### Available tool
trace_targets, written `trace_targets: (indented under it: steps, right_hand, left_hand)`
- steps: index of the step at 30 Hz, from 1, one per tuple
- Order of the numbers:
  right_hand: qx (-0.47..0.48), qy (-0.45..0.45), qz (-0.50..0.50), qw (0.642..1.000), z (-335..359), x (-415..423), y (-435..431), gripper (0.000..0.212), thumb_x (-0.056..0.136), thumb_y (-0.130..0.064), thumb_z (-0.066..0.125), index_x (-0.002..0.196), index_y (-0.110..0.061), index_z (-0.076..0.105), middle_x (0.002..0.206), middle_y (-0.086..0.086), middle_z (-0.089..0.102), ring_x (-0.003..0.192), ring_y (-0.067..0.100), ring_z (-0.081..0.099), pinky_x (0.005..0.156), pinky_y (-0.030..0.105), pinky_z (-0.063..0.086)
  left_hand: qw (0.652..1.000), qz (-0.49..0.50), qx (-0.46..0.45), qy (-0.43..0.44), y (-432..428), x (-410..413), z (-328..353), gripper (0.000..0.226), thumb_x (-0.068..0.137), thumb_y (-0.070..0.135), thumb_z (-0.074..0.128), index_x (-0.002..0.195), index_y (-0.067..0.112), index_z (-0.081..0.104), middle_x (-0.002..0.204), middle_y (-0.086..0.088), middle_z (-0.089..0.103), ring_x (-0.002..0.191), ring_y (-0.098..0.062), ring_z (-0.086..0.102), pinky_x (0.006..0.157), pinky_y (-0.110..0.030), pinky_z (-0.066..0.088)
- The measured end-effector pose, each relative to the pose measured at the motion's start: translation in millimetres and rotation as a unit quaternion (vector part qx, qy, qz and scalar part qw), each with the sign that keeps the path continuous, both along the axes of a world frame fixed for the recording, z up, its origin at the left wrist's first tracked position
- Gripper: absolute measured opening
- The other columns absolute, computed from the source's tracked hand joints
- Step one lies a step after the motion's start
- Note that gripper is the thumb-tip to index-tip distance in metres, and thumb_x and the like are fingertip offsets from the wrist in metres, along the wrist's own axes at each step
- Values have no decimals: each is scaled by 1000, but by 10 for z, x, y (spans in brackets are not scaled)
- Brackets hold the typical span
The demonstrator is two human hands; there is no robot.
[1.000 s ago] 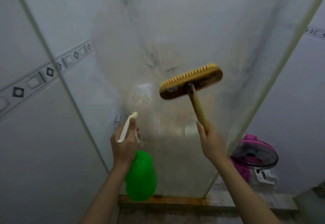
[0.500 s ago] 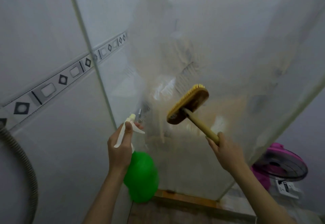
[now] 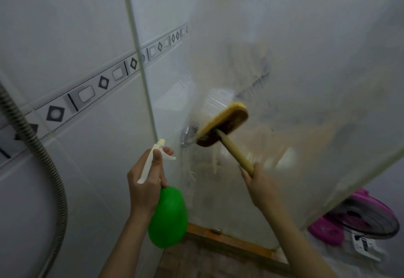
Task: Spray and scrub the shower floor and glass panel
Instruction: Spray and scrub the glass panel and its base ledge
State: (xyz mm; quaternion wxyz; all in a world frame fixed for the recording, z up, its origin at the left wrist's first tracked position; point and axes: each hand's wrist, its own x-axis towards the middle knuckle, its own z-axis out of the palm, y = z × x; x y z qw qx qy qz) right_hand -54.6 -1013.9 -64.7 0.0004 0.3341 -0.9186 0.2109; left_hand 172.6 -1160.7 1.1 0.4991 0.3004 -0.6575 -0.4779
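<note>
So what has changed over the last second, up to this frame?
The brush swung from level and high on the glass panel to tilted, head nearer the panel's left edge. The camera turned left, bringing the shower hose into view. Nothing was taken or released: the right hand still grips the brush handle, the left hand the green spray bottle.

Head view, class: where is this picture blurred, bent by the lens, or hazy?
Head view: the brush head and right hand are motion-blurred; the wide lens bows the glass panel edge and shower hose; the soapy glass hazes whatever lies behind it; lighting is dim and flat.
</note>
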Motion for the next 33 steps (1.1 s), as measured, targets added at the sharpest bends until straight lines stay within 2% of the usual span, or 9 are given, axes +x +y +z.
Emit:
trace_targets:
  steps: [5, 9, 12, 16, 19, 22, 25, 31, 33]
  right_hand:
    - [20, 65, 99, 993, 365, 140, -758, 37, 97, -58, 34, 91, -21, 34, 62, -6, 40, 49, 17, 42, 42, 29, 27]
    - [-11, -1, -12, 1000, -34, -116, 151, 51, 90, -63, 34, 98, -15, 46, 64, -2, 50, 51, 20, 50, 47, 36, 45]
    - [-117, -41, -49, 991, -91, 17, 479, 69, 82, -74, 21, 95, -13, 51, 60, 1, 51, 45, 15, 49, 40, 29, 41]
    - [-278, -36, -30, 959, 589, -69, -136, 48, 93, -59, 37, 84, -13, 49, 60, 4, 47, 49, 23, 48, 43, 36, 37]
    - [-310, -9, -9, 951, 877, -255, -214, 46, 95, -55, 40, 85, -12, 51, 58, 3, 47, 48, 22, 48, 44, 38, 38]
    - [-272, -61, -40, 959, 364, -200, 352, 42, 93, -56, 39, 84, -17, 51, 60, 3, 48, 47, 17, 47, 45, 37, 39]
    - [-249, -128, -98, 955, -59, 13, 798, 48, 86, -66, 33, 81, -21, 51, 60, 2, 46, 45, 11, 44, 42, 27, 38]
    - [-380, -97, -81, 916, 794, -311, 410, 38, 97, -49, 42, 73, -20, 45, 56, -3, 39, 43, 8, 37, 40, 28, 32]
    - [-395, -88, -70, 912, 807, -381, 482, 37, 97, -49, 42, 73, -21, 45, 56, -4, 38, 43, 7, 37, 39, 28, 32]
  left_hand:
    - [1000, -7, 7, -6, 58, 18, 38, 45, 96, 57, 41, 94, 24, 72, 49, -20, 47, 43, -37, 43, 45, -26, 41]
    - [1000, -8, -7, -7, 42, 7, 64, 49, 97, 57, 41, 96, 21, 74, 55, -26, 55, 39, -22, 45, 45, -24, 40]
    - [1000, -18, -13, -7, 64, -22, 75, 55, 95, 66, 42, 97, 21, 74, 58, -26, 57, 40, -16, 46, 45, -21, 40]
    - [999, -39, -20, -10, 128, -104, 124, 44, 95, 68, 43, 97, 37, 74, 78, -29, 66, 40, -20, 48, 44, -23, 41]
    - [998, -44, -30, -32, 194, -185, 134, 47, 97, 59, 40, 98, 26, 73, 56, -14, 60, 39, -16, 48, 45, -22, 43]
    - [997, -63, -23, -29, 295, -252, 113, 49, 97, 56, 40, 97, 19, 73, 49, -9, 53, 38, -14, 48, 44, -23, 43]
    - [997, -79, -8, -24, 367, -314, 74, 46, 99, 50, 41, 96, 16, 73, 46, -5, 53, 37, -12, 48, 44, -20, 41]
    - [993, -112, -6, -34, 528, -522, 3, 42, 103, 37, 42, 98, 9, 73, 50, 9, 59, 36, -8, 48, 43, -16, 40]
    - [993, -116, -3, -37, 602, -567, -20, 43, 102, 37, 42, 99, 7, 74, 50, 10, 60, 37, -9, 49, 44, -16, 41]
